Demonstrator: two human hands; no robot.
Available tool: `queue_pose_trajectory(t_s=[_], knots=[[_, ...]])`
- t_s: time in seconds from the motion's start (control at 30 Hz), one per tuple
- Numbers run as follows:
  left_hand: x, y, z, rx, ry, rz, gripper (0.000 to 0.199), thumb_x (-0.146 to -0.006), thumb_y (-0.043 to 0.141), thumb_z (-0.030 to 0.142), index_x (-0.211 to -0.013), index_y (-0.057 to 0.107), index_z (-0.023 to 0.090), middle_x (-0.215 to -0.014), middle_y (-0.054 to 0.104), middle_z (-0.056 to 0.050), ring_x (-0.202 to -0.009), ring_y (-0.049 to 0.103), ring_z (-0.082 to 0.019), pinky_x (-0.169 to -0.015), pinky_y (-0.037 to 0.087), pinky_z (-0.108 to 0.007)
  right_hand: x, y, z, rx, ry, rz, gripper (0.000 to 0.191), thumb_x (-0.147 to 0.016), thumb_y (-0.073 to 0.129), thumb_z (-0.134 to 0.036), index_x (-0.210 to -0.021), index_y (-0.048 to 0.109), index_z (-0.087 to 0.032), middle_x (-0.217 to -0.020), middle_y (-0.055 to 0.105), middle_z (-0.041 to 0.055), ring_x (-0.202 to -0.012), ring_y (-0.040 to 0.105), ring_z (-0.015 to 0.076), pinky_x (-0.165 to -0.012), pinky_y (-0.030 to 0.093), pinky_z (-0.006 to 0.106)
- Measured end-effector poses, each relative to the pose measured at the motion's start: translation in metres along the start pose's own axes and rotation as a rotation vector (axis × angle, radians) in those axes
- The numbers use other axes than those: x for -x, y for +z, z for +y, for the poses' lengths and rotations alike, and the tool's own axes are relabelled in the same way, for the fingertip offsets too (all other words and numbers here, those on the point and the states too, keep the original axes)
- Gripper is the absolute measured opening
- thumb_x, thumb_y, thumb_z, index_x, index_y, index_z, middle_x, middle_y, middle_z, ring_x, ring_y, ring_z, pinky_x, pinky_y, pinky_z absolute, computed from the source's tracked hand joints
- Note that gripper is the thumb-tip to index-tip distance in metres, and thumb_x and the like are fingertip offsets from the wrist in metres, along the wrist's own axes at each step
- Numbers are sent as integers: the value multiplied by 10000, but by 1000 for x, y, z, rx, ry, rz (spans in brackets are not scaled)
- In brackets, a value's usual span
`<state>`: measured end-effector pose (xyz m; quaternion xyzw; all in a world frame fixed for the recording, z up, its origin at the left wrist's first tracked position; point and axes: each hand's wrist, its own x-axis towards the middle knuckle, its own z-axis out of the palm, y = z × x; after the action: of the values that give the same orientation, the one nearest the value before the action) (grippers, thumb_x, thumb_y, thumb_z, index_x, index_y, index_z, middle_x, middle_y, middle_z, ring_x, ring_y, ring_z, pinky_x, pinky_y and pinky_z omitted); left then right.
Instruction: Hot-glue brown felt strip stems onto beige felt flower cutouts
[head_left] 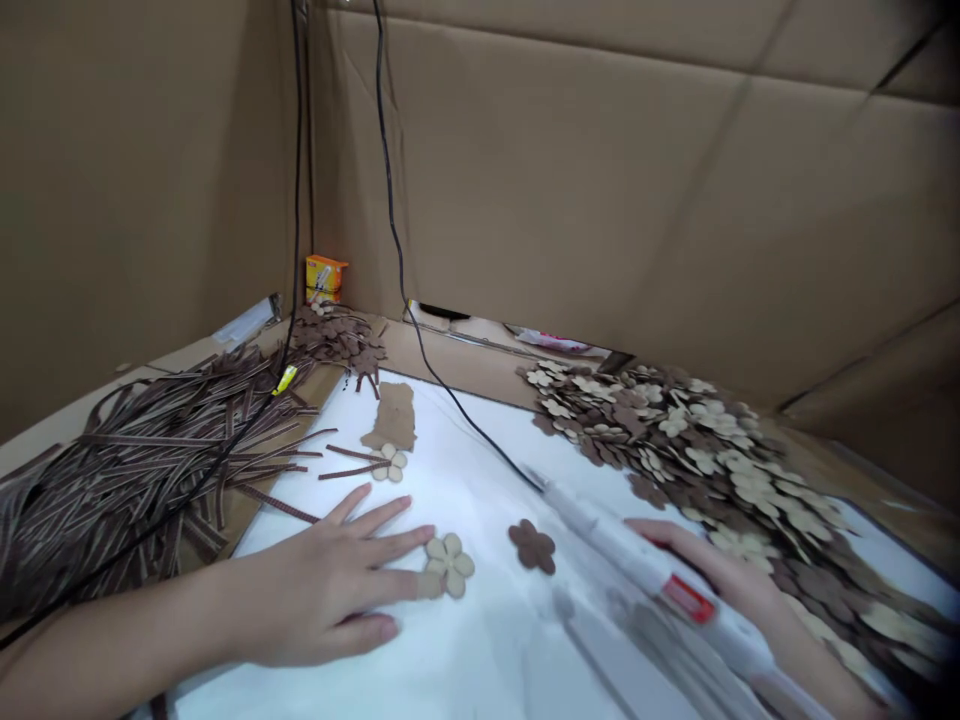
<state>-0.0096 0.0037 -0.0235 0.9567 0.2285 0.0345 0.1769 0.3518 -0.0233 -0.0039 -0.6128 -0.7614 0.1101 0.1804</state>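
My left hand lies spread palm-down on a white board. Its fingertips reach the edge of a beige five-petal flower cutout; a tan patch at the index fingertip is unclear. To the right is a dark brown flower cutout. My right hand is wrapped round a white glue gun with a red label, blurred by motion. A black cord meets its far end. Above my left hand, another beige flower lies against brown strips and a torn brown piece.
A heap of brown strips covers the left side, with brown flowers behind it. Many beige and brown flowers are piled at right. An orange box stands in the corner between cardboard walls. Cords hang down.
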Motion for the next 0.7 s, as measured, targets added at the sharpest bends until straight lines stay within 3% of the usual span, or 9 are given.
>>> queue_pose_trajectory(t_s=[0.07,0.2,0.33,0.47,0.57,0.63,0.7], knots=[[0,0,0,-3,-5,-9,492,-919,372,355,-1386,221,393,-1473,244,-18,-1353,148,-312,-1060,127,-587,-2,3,19,40,70,105,342,-706,563,-333,-1032,555,-230,-1056,654,62,-929,631,270,-732,517,305],[1,0,0,-10,-35,-10,505,-913,378,366,-1394,226,342,-1499,145,-49,-1363,116,-286,-1073,138,-556,-8,10,44,58,65,-6,330,-735,512,-219,-1066,512,-209,-1090,622,79,-986,604,240,-797,500,321],[2,4,1,-33,-41,46,527,-898,409,359,-1391,241,278,-1507,94,-84,-1365,132,-269,-1086,159,-505,-8,8,50,113,-28,-56,426,-696,446,-100,-1099,499,-229,-1135,596,62,-1073,551,225,-874,463,344],[-1,0,-1,-171,-77,242,401,-904,384,244,-1305,394,247,-1444,327,-50,-1339,238,-234,-1081,203,-442,-9,11,56,189,-52,-81,507,-662,407,-79,-1139,491,-229,-1168,574,63,-1106,522,238,-914,433,385],[1,-19,-7,-299,-183,360,281,-893,393,215,-1119,561,217,-1235,557,-60,-1272,323,-258,-1034,237,-455,-14,19,64,234,-49,-89,532,-640,414,-102,-1152,504,-216,-1151,578,82,-1078,527,270,-896,433,417],[9,-39,-13,-354,-285,334,226,-882,420,247,-932,634,195,-1034,621,-76,-1172,410,-279,-958,308,-434,-17,25,70,250,-94,-70,538,-621,420,-114,-1135,535,-225,-1102,596,91,-1026,544,291,-856,443,427],[24,-58,-20,-332,-370,227,226,-872,444,264,-794,642,186,-869,611,-56,-970,511,-229,-845,374,-349,-19,30,78,262,-146,-22,534,-607,427,-121,-1107,569,-241,-1057,612,102,-978,558,310,-811,447,431]])
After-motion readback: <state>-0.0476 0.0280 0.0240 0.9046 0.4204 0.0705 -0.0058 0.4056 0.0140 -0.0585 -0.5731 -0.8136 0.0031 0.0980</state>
